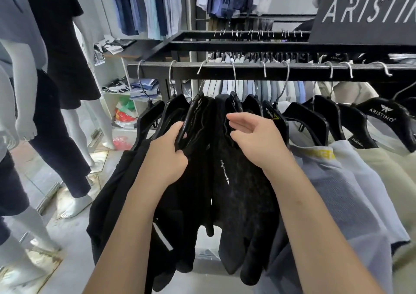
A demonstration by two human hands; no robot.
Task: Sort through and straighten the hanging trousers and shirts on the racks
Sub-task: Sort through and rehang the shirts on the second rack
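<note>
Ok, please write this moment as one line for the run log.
left hand: grips black hanger | right hand: open, fingertips at black garment | rail: hangers hooked on

My bare left forearm (135, 215) and right forearm (310, 215) run up from the bottom edge and lean in toward each other. My left hand (167, 156) is knuckles-up, its fingers curled round the shoulder of a black hanger (191, 116) with the thumb below. My right hand (254, 140) sits just beside it at about the same height, palm turned left, fingers loosely bent and parted from the thumb, clasping nothing I can make out.
</note>
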